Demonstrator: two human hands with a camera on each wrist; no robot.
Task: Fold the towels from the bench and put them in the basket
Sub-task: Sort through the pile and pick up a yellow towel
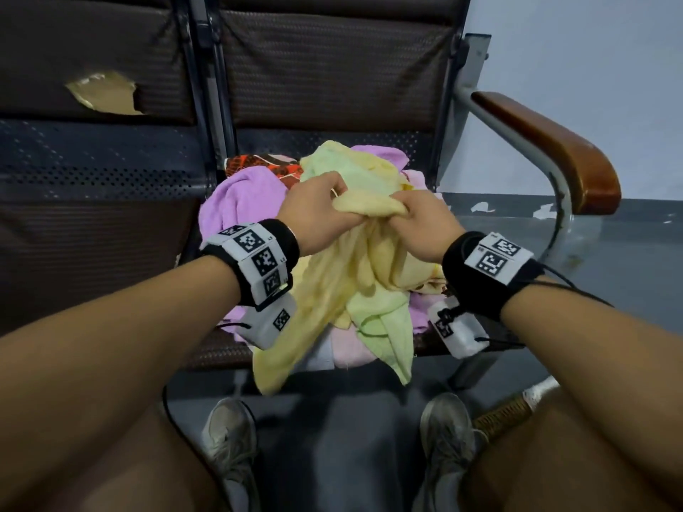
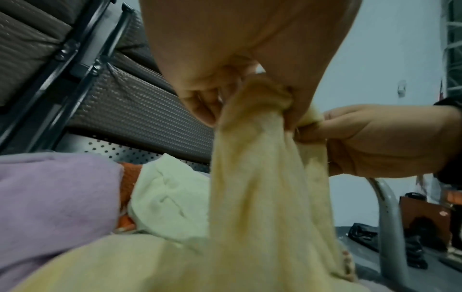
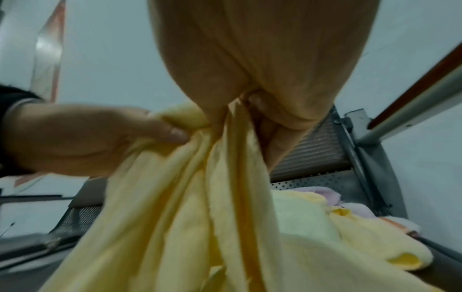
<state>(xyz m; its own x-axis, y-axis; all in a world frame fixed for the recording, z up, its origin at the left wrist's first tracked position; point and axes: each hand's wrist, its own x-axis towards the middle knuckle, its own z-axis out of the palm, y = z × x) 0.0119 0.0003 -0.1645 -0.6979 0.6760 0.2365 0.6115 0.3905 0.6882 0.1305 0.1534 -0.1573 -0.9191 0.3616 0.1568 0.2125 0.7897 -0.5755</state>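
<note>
So the biggest thing here is the bench (image 1: 332,90), dark woven seat pads with a perforated metal strip along the back and a brown wooden armrest (image 1: 550,149) on the person's right. One pad off to the left has a torn patch (image 1: 103,92). No basket shows up in any of the views, so can't say where that sits.

On the seat is the pile of towels (image 1: 236,201): purple ones, a pale green towel (image 1: 380,319), pink bits peeking out, and something orange-patterned near the back. All soft, floppy terry stuff, all bunched together.

The one being worked is the yellow towel (image 1: 325,301). It's held up above the pile, its lower end drooping over the front edge of the seat. It looks light and totally limp, so it won't hold any shape by itself, and it isn't slippery or fragile. The catch is more that it's tangled with the green one, which could get dragged along.

The left hand (image 1: 318,212) has its fingers curled round a bunched top edge of the yellow towel, and the right hand (image 1: 421,223) pinches the same edge just beside it, the two hands nearly touching. The wrist views back that up: both fists are closed on gathered fabric.

Best guess for handling: slide the hands apart along that edge to find the two corners, then shake it flat before folding.
</note>
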